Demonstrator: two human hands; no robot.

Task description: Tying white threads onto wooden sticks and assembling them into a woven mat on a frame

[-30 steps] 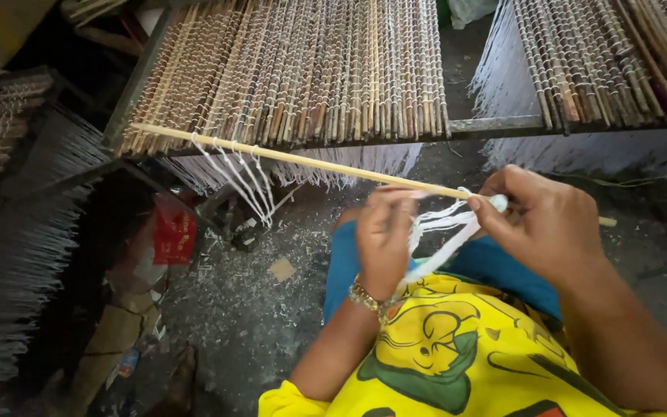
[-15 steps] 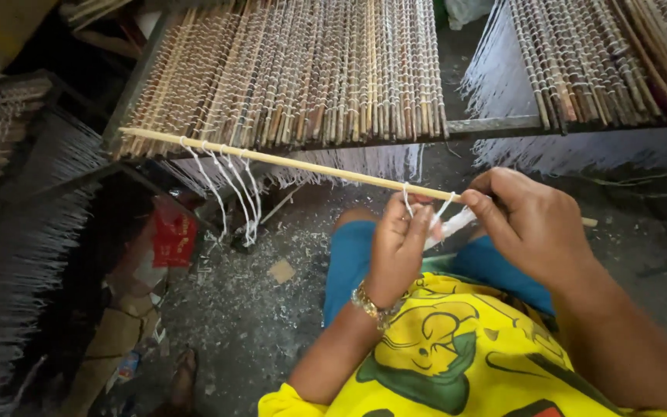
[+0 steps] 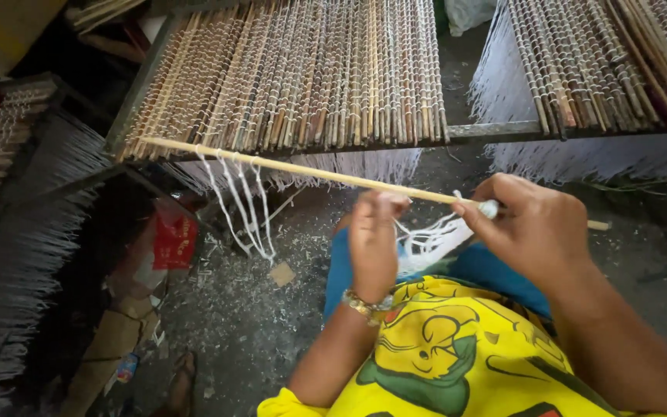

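Above a littered floor (image 3: 272, 309), before racks (image 3: 295, 69) of strung sticks: few white loops (image 3: 245, 205) tied on stick (image 3: 310, 171), most bare; left hand (image 3: 372, 239) pinching strands (image 3: 430, 239), right hand (image 3: 538, 232) gripping stick and bundle.

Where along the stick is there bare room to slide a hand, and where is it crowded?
The stick is bare between the hanging white strings and the left hand. It is crowded from there to the right hand, where loose strings bunch. The short end past the right hand is bare too.
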